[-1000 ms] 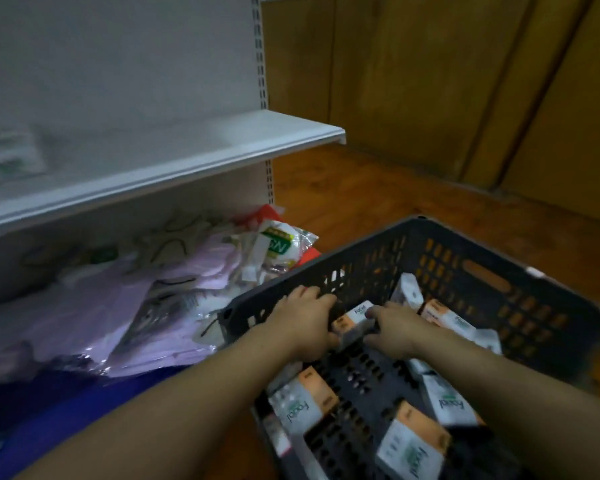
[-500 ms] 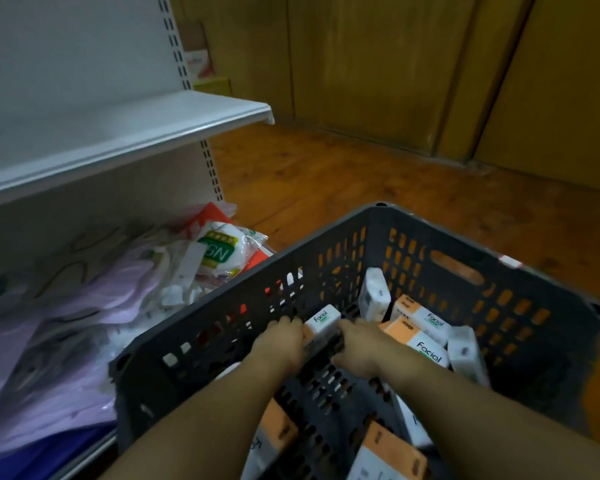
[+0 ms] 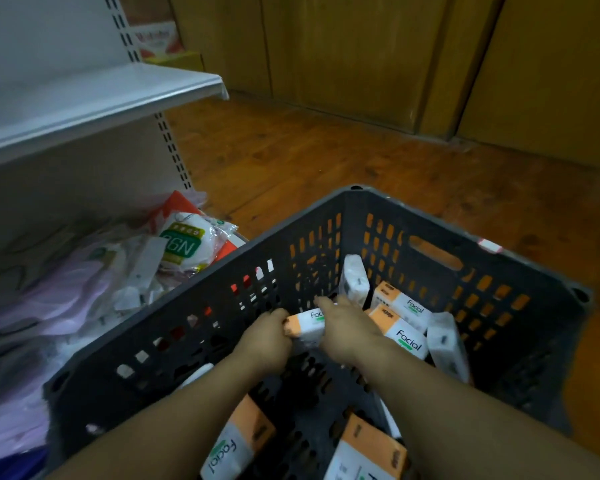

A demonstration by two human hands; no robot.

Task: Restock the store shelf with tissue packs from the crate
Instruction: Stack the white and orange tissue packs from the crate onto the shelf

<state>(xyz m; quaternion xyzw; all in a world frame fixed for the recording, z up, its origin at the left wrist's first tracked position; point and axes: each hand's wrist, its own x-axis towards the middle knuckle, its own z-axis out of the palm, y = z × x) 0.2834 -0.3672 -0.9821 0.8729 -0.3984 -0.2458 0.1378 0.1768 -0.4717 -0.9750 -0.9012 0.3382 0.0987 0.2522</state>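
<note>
While the white shelf [image 3: 101, 95] stands on the left, the big gray crate [image 3: 413, 223] sits on the wood floor [image 3: 326, 150] beside it. Both arms reach down inside. The left hand [image 3: 267, 341] and the right hand [image 3: 347, 330] each grip one end of a small Facial tissue pack [image 3: 307, 325], with more packs [image 3: 404, 337] close by.

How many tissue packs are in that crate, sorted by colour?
Orange-and-white Facial packs: 5, counting the held pack gripped by left hand and right hand
Plain white packs: 2
Total: 7 plainly showing in the crate; white slivers beside the arms left uncounted
</note>
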